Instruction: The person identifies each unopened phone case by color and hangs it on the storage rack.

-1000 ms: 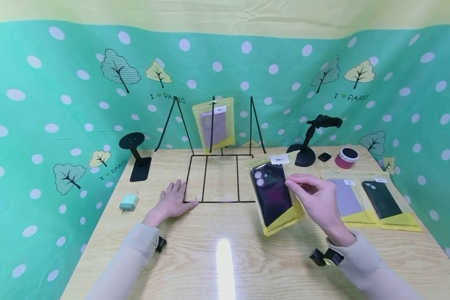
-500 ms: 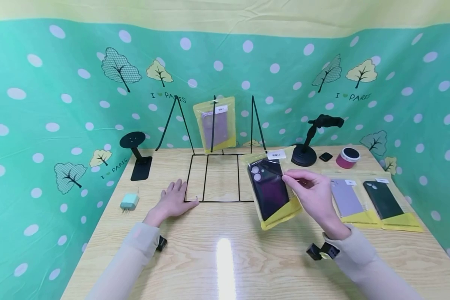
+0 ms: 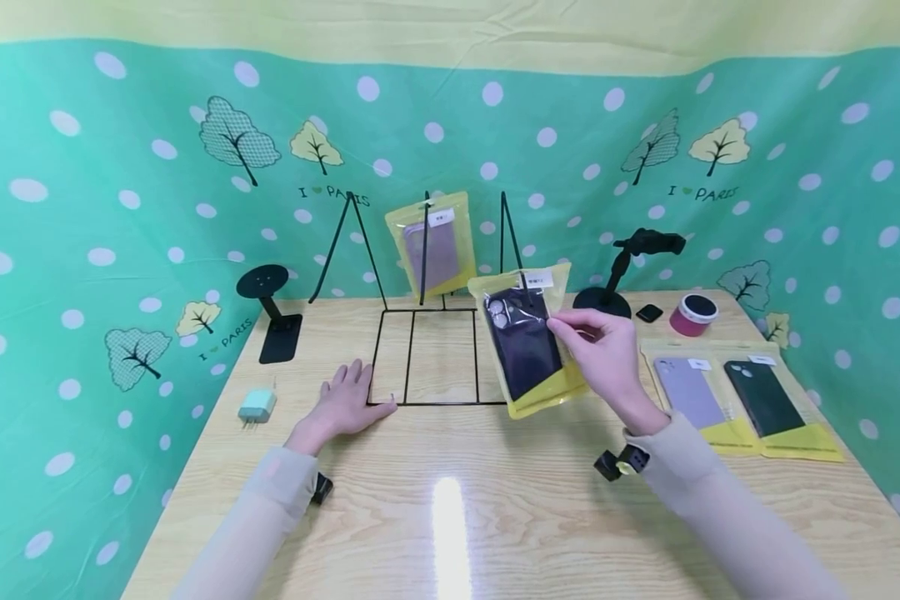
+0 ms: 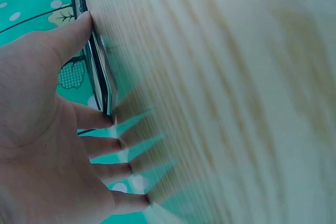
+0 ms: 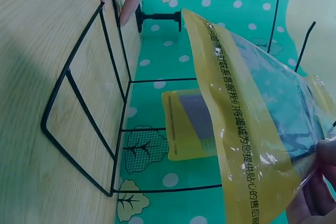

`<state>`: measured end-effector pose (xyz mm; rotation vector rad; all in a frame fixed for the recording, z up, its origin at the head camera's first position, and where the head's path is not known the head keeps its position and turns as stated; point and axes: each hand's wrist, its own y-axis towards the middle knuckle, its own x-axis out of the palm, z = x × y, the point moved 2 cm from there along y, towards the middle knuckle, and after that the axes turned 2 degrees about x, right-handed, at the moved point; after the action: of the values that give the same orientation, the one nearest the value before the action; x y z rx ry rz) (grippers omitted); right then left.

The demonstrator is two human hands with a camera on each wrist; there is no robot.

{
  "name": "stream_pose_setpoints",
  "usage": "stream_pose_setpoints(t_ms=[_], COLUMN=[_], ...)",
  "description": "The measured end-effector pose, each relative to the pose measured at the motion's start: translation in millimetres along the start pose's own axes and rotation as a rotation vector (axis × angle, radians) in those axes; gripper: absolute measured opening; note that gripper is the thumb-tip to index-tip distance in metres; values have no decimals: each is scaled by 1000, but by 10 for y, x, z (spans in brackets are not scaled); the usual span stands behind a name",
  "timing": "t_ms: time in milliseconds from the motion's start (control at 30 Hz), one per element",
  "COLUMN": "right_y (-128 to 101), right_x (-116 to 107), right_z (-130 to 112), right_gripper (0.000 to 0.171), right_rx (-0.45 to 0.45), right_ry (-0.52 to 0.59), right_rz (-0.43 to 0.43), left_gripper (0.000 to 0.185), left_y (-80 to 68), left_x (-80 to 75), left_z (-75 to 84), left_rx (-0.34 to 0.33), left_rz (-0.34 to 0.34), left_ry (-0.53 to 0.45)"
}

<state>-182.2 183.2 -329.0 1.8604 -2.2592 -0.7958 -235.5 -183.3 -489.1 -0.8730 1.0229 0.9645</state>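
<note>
My right hand [image 3: 600,354] pinches the right edge of a clear-and-yellow bag holding a black phone case [image 3: 523,350], lifted above the table. The end of the rack's right prong [image 3: 516,242] shows in front of the bag's white label; I cannot tell whether it passes through the hang hole. With fingers spread, my left hand [image 3: 345,400] rests at the front left corner of the black wire rack [image 3: 442,404], thumb and fingertips on the table. On the rack's middle prong hangs a bagged purple phone case [image 3: 438,258], seen also in the right wrist view [image 5: 197,121].
Two more bagged phone cases, one purple [image 3: 692,392] and one black [image 3: 763,398], lie at the right. Behind them stand a pink-and-black jar [image 3: 693,317], a small black square [image 3: 649,313] and a black stand [image 3: 611,283]. A phone holder [image 3: 273,312] and mint charger [image 3: 258,406] are at left.
My right hand has carried the bagged black phone case left and away from me, up to the rack's right prong, which now overlaps its top. The left hand has stayed put.
</note>
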Motion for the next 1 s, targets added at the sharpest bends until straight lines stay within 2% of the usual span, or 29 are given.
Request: stream_pose_setpoints(t_ms=[133,400,767,1000], right_y=[112,374,707,896], right_x=[29,85,248,354], right_z=[43,510,590,665], right_gripper=[11,14,14,15], right_rx=[-41,-78,-106,-96], right_ry=[-7,-94,-180,-281], right_rz=[6,30,73,87], left_gripper=[93,93,94,94], left_y=[23,11,7,4], left_x=[13,15,12,2], left_z=[1,2,-2,4], left_rx=[6,-4,-4,-5], left_rz=[6,-2,-7,-10], left_ry=[1,-4,11,3])
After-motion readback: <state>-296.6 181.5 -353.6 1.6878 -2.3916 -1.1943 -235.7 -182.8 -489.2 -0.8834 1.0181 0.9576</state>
